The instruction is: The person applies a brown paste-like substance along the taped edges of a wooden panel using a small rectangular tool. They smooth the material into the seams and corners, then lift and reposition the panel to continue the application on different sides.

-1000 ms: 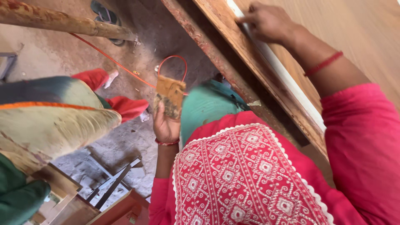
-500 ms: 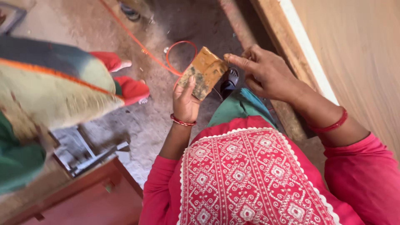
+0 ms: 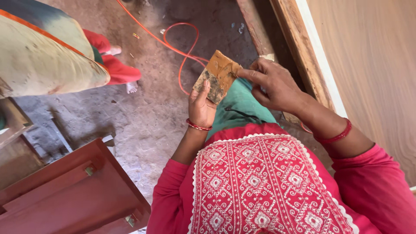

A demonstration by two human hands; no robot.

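Note:
My left hand (image 3: 201,106) holds up a worn brown piece of sandpaper (image 3: 218,76), thumb on its lower edge. My right hand (image 3: 271,84) pinches the same sheet at its right edge with fingertips. Both hands are in front of my red embroidered top (image 3: 260,182), above my green trouser leg (image 3: 238,104). Red bangles sit on both wrists.
A wooden panel (image 3: 372,65) with a framed edge (image 3: 299,56) stands at the right. An orange cable (image 3: 182,47) loops over the dusty floor. A red-brown wooden piece (image 3: 73,190) lies lower left. Another person in green and red clothing (image 3: 52,52) is upper left.
My right hand came down from the wooden frame to the sandpaper and now grips its edge. The view swung downward and left hand stayed holding the sheet.

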